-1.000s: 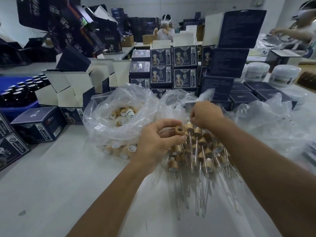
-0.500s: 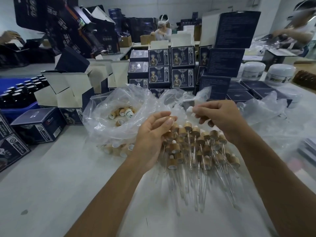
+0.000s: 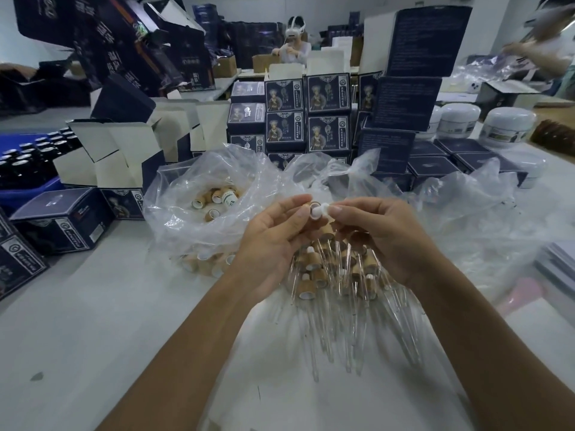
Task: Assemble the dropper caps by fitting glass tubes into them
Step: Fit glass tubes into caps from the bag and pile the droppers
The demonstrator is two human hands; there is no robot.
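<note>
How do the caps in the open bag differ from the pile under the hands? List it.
1. The caps in the open bag are bare wooden collars; the pile under the hands has glass tubes fitted.
2. The bagged caps lie inside clear plastic; the pile lies fanned out, tubes pointing toward the person.
Both share tan wooden collars.

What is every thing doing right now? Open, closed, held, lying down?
Left hand: pinching wooden cap.
Right hand: pinching white bulb against the cap.
Plastic bag: open, caps inside.
Finished droppers: lying piled.
Cardboard box: flaps open.
</note>
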